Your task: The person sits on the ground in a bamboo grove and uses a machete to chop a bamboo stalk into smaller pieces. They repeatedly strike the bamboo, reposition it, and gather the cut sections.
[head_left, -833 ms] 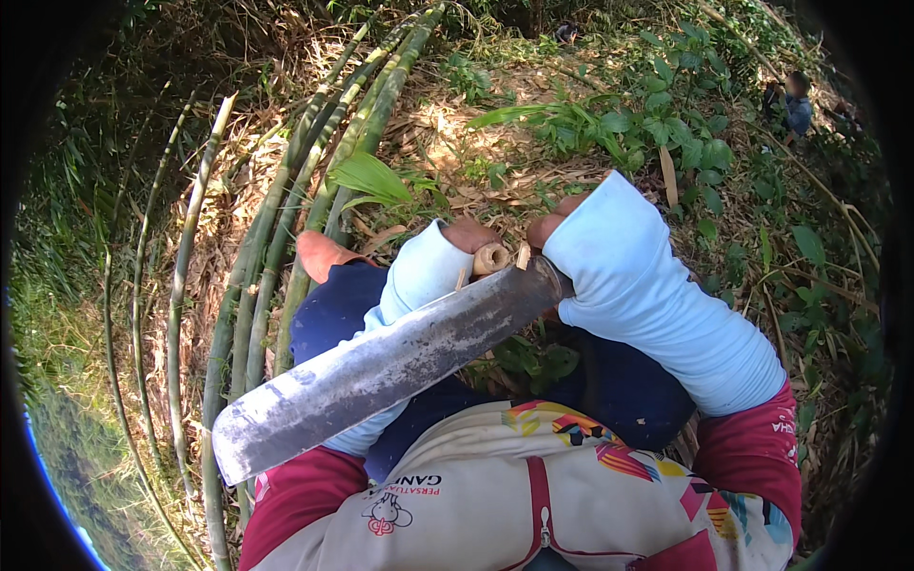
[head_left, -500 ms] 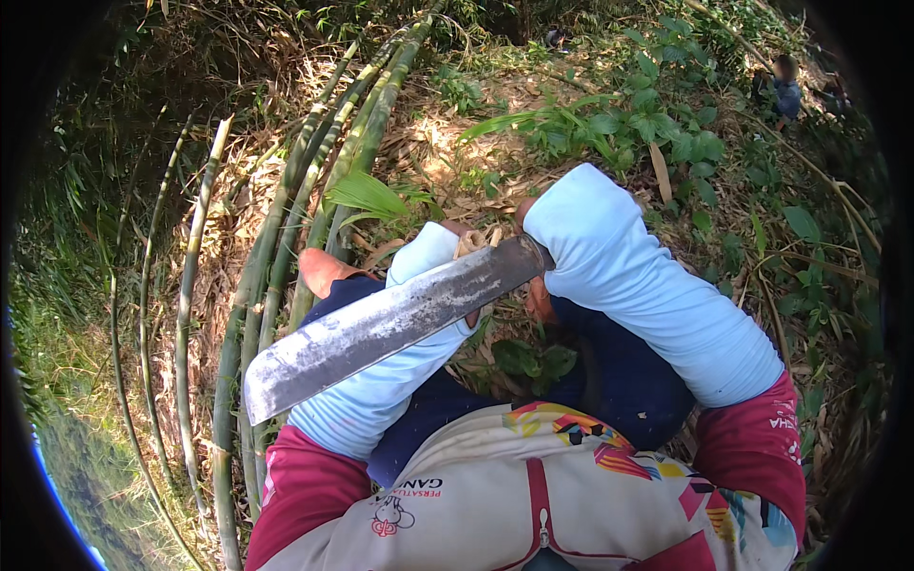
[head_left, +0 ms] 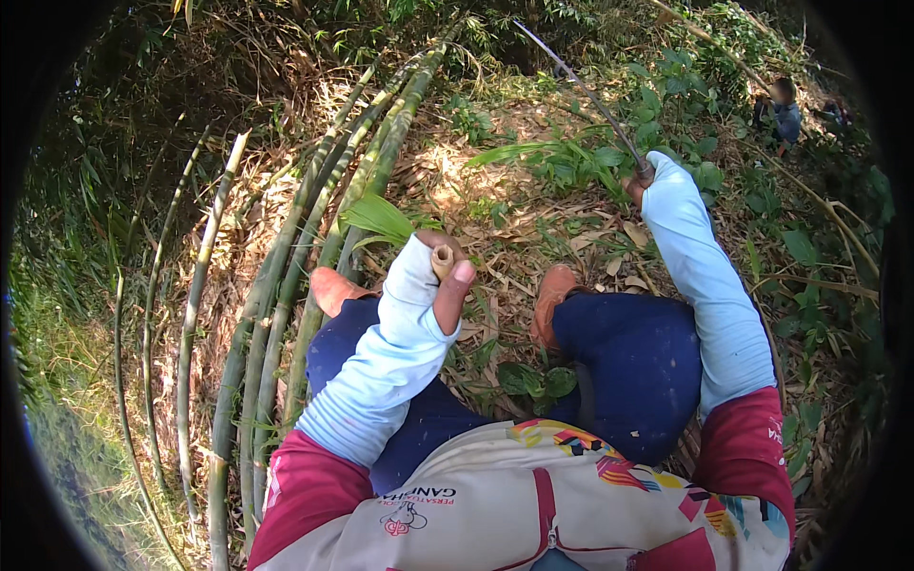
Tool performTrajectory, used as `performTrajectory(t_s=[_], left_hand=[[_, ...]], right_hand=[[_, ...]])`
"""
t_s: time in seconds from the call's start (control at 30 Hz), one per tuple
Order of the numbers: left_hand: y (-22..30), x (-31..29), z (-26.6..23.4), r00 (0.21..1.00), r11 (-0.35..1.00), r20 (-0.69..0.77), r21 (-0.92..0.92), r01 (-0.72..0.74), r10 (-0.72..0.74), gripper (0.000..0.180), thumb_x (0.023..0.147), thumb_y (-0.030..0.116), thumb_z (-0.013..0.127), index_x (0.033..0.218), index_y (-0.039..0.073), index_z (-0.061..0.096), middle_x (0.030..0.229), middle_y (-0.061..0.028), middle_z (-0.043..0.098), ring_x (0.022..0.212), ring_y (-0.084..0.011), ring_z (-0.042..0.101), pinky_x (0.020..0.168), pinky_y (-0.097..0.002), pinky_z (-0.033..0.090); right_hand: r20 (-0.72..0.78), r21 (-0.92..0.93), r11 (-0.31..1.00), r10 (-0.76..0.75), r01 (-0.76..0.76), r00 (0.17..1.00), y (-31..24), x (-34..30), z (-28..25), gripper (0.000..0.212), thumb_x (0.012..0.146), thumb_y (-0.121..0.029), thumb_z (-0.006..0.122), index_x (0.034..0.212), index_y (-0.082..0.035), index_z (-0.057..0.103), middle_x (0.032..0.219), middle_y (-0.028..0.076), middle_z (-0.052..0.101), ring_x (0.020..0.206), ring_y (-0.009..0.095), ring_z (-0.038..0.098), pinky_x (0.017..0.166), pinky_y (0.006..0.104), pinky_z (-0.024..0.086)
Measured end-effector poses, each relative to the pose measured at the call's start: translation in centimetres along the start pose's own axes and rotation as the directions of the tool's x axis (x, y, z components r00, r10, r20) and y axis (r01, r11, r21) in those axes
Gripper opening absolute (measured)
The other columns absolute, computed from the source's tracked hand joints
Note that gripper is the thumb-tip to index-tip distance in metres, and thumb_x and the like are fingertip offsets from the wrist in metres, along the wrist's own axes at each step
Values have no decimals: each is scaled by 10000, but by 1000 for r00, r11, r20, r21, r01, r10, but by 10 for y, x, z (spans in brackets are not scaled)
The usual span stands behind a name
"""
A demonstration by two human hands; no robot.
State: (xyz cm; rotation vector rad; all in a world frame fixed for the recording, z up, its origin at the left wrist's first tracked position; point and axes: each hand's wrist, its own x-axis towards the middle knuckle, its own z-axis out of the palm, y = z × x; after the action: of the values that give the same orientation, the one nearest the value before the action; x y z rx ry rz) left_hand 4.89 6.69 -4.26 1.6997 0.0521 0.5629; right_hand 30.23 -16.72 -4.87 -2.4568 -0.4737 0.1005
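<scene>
My right hand [head_left: 635, 188] is closed round the handle of a machete [head_left: 602, 107], out ahead on the right. Its blade, seen nearly edge-on, slants up and away to the far left. Closer in, my left hand [head_left: 451, 303] is wrapped round a short, pale brown bamboo piece [head_left: 442, 255], whose hollow round end points up between thumb and fingers. The rest of that piece is hidden in the grip. Light blue sleeves cover both forearms up to the hands.
Several long green bamboo stalks [head_left: 271, 285] curve along the left side. Brown boots [head_left: 554, 303] stand on dry leaf litter [head_left: 505, 276]. A small leafy plant [head_left: 538, 379] grows between my legs, and bushes [head_left: 671, 105] rise at far right. Another person [head_left: 785, 114] is in the distance.
My right hand has swung the machete away to the upper right; its blade, earlier lying across my left forearm, now points far ahead. My left hand with the bamboo piece is uncovered.
</scene>
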Motion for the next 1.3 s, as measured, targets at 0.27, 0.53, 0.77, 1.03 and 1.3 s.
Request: performTrajectory(t_s=[0.27,0.53,0.77,1.03,1.3], left_hand=[[-2,1,22,1000,990,14,-144,-1,3,314,983,330,526,1028,19,542,869,-10,519,753,-104,460,700,-252,396],[-2,2,24,988,987,133,-146,-65,85,124,977,140,517,1023,28,546,919,-23,511,840,-100,485,757,-252,413],[7,-4,14,969,947,244,-320,35,47,250,839,107,694,1030,24,555,895,-52,562,798,-124,533,710,-259,435],[2,-11,10,965,975,263,-215,64,-6,344,779,85,743,1051,11,546,925,-90,580,814,-163,558,726,-289,440],[-7,-10,11,974,967,180,-239,-89,134,329,782,119,746,1021,-5,559,901,-95,578,786,-170,554,707,-294,432]], right_hand=[[141,445,878,-264,177,954,-108,-82,-23,291,813,-240,745,919,-19,588,699,77,598,632,151,550,610,298,455],[227,-38,679,-709,734,668,-111,-103,-12,321,559,-149,809,828,-96,642,723,84,612,682,301,612,622,387,463],[248,-43,604,-765,796,594,-121,-108,-9,332,481,-134,751,790,-129,630,657,39,565,651,271,594,616,412,430],[260,-62,598,-763,799,591,-125,-110,-5,308,491,-133,734,781,-132,630,643,39,545,645,270,585,614,410,424],[284,-11,649,-727,760,625,-128,-113,-3,311,484,-131,748,770,-133,624,662,40,561,672,276,594,640,425,429]])
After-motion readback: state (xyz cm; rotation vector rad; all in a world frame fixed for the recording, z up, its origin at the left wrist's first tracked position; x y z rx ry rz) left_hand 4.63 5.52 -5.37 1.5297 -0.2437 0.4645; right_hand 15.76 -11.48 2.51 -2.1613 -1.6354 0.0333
